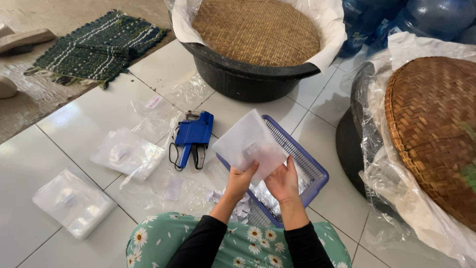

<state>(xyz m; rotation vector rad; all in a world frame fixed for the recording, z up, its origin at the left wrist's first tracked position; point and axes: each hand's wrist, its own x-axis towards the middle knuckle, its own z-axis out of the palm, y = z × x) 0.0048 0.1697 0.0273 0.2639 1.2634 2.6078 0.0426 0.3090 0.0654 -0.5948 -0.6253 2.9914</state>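
Both hands, left hand [240, 179] and right hand [283, 181], pinch a clear plastic pouch [248, 144] upright over the blue basket [317, 171], its labelled face toward the person.

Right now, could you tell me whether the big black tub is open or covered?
Covered: a round woven bamboo tray lies across the black tub, over its white lining.

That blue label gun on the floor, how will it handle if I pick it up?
The blue label gun looks rigid plastic, so probably stiff and light. It lies on clear plastic sheets, so it may slide if pushed. Its black wrist loop could snag.
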